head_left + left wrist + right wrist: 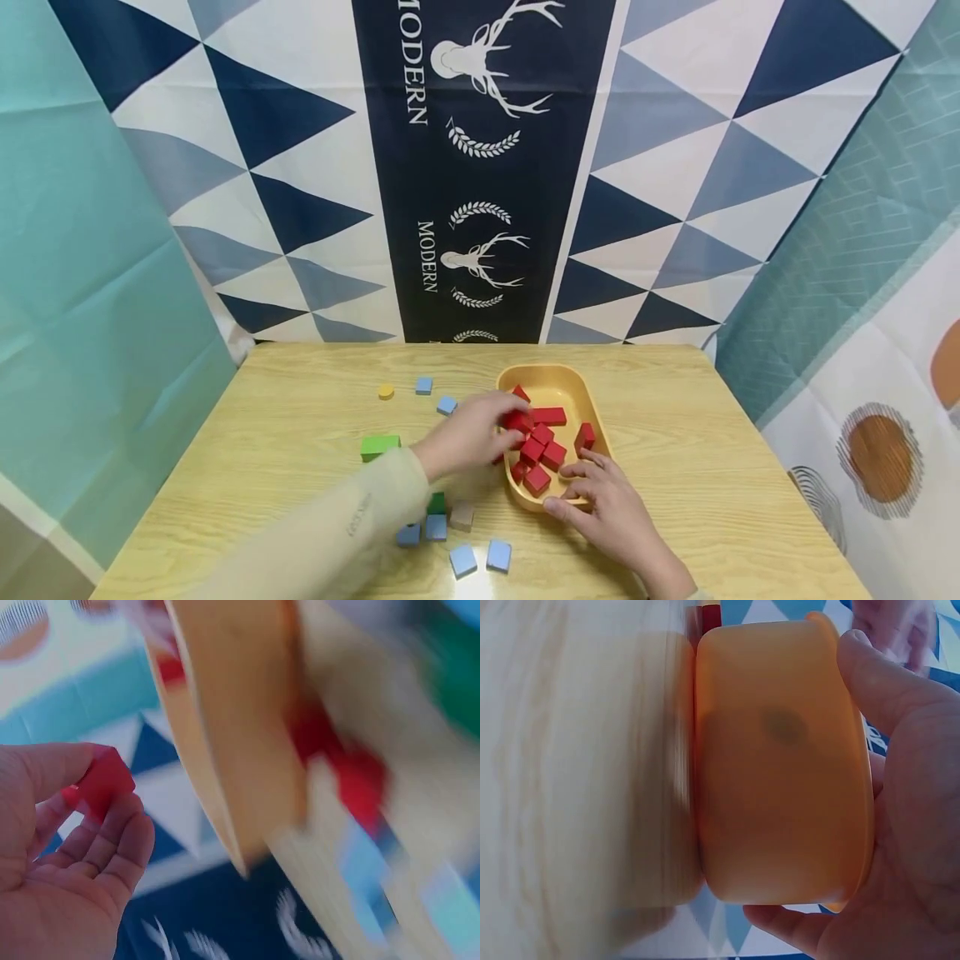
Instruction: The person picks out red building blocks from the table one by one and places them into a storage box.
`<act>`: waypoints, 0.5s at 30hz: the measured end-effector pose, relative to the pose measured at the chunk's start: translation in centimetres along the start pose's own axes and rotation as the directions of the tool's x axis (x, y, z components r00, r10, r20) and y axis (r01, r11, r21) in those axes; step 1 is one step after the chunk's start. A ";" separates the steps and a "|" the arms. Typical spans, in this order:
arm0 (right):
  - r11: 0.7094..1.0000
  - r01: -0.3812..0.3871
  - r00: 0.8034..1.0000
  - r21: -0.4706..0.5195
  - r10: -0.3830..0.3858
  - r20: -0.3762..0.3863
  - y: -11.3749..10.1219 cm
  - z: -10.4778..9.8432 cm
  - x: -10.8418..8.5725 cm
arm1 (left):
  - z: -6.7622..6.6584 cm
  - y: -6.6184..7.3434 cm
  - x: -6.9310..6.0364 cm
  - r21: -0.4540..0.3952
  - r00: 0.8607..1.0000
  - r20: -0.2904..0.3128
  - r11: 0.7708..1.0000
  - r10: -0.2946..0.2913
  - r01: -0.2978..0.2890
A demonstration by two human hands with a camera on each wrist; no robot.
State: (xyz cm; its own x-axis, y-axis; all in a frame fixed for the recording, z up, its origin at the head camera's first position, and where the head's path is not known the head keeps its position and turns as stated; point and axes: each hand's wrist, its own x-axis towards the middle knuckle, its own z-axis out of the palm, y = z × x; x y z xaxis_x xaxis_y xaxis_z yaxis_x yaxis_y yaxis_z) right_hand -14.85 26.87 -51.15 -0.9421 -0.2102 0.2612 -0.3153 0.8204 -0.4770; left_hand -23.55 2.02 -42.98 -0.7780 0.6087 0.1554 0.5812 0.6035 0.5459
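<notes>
In the head view my left hand (468, 429) is above the left rim of an orange-yellow plastic tub (558, 377). Its thumb and fingers pinch a red block (107, 780), seen plainly in the left wrist view. My right hand (611, 508) grips the tub's near right rim, and its thumb (874, 667) lies along that rim in the right wrist view. Inside the tub lie several red blocks (536, 479), among them a long red bar (549, 416) and an upright red block (585, 437) by the right wall.
Left of the tub are a bright green block (379, 447), a yellow disc (386, 392) and blue blocks (423, 386). Nearer lie a dark green block (437, 503), a pale wooden block (462, 517) and more blue blocks (498, 556). A patterned cloth (300, 167) hangs behind the table.
</notes>
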 end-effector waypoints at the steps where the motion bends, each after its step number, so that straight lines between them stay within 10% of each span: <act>1: 1.000 0.009 1.000 0.000 -0.009 -0.007 0.0 0.0 0.0 | 0.8 0.9 0.4 0.007 0.999 0.030 1.000 0.019 -0.019; 8: 0.998 0.054 0.998 -0.034 -0.055 -0.044 0.1 0.1 -0.2 | 4.1 2.6 1.5 -0.016 0.994 0.107 0.999 0.035 -0.034; 15: 1.000 0.000 1.000 -0.019 0.000 -0.009 -0.1 0.1 -0.2 | 0.4 -2.0 -0.6 -0.105 0.995 -0.039 0.991 -0.087 0.082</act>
State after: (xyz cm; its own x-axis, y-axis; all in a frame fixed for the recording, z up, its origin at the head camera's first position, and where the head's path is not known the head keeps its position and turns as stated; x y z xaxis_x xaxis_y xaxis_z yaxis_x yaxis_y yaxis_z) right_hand -14.62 26.76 -51.23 -0.9412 -0.2053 0.2684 -0.3126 0.8305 -0.4610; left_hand -24.12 0.63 -44.44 -0.8342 0.5334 0.1399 0.4873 0.5942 0.6399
